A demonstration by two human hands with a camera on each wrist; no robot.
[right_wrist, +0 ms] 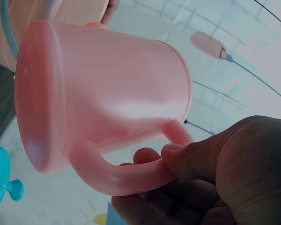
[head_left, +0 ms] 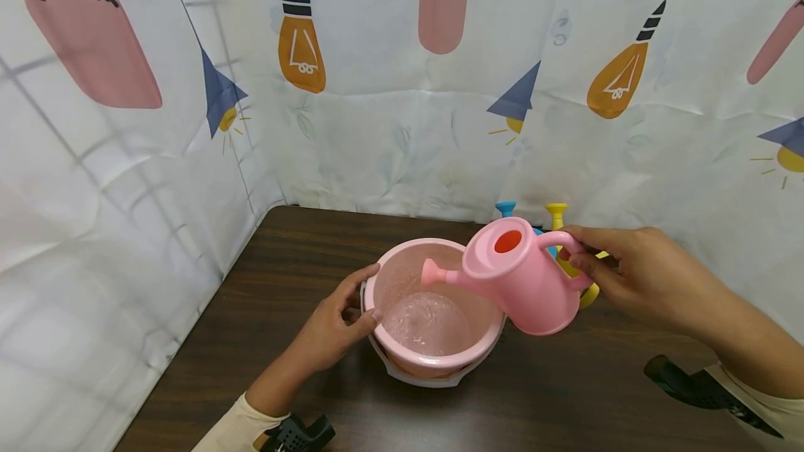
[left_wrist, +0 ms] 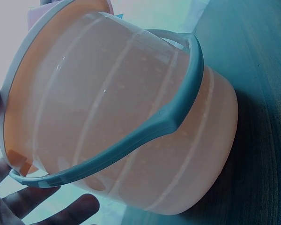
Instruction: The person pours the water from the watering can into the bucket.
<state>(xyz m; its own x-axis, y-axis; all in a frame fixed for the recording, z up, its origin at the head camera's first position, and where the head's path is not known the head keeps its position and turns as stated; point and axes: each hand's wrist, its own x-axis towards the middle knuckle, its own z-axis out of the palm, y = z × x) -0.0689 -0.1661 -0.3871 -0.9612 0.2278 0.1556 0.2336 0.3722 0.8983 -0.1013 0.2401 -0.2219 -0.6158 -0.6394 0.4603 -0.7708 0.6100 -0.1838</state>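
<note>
A pink bucket (head_left: pixel 433 361) of water stands on the table, its grey handle (left_wrist: pixel 191 79) hanging down the outside. My left hand (head_left: pixel 329 326) grips the bucket's left rim, thumb on top and fingers along the outer side. In the right hand (head_left: pixel 647 277) is a pink watering can (head_left: pixel 534 291), held by its handle (right_wrist: pixel 117 180) between thumb and curled fingers. The can tilts left over the bucket's right rim. Its spout (head_left: pixel 433 273) points into the bucket, above the rippled water (head_left: pixel 427 319).
Behind the pink can stand a blue watering can (head_left: pixel 505 208) and a yellow watering can (head_left: pixel 556 211), both partly hidden. The dark wooden table (head_left: pixel 251 340) meets a printed white curtain (head_left: pixel 377 145) at its back and left.
</note>
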